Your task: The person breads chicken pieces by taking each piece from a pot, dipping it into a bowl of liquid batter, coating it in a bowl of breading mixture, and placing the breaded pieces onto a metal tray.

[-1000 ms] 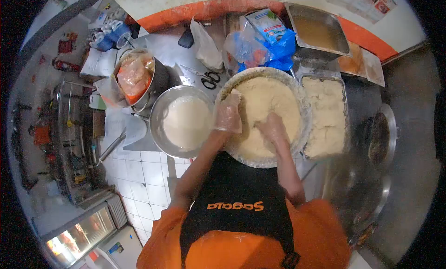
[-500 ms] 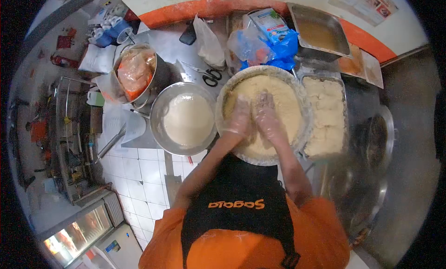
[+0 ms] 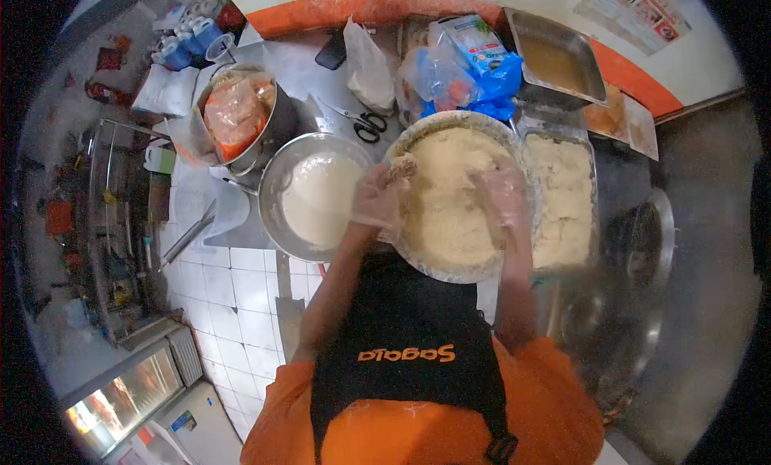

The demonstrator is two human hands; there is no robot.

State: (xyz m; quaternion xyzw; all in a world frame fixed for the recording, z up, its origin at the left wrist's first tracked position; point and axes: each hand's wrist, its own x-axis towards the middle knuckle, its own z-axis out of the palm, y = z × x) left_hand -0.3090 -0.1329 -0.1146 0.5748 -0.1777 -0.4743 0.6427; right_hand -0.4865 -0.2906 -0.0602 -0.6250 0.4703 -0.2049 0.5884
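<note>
Counter [image 3: 295, 73] carries scissors [image 3: 369, 129], pan [image 3: 270, 195] and tray [image 3: 595, 193] near the bowl [image 3: 451, 119]; whether left hand [image 3: 376, 201] and right hand [image 3: 503, 193] there close fingers, I cannot tell.

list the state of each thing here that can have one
Wide, white-dusted round bowl, uncovered, holding pale yellow crumbs
Round silver metal bowl, uncovered, partly filled with white liquid
Rectangular silver metal tray, uncovered, filled with pale crumbly food
Deep grey metal rectangular pan, uncovered, holding brownish liquid
Grey metal pot, unlidded, holding bagged food
Black-handled metal scissors, lying flat, unheld
Glass-fronted fridge, lit inside
</note>
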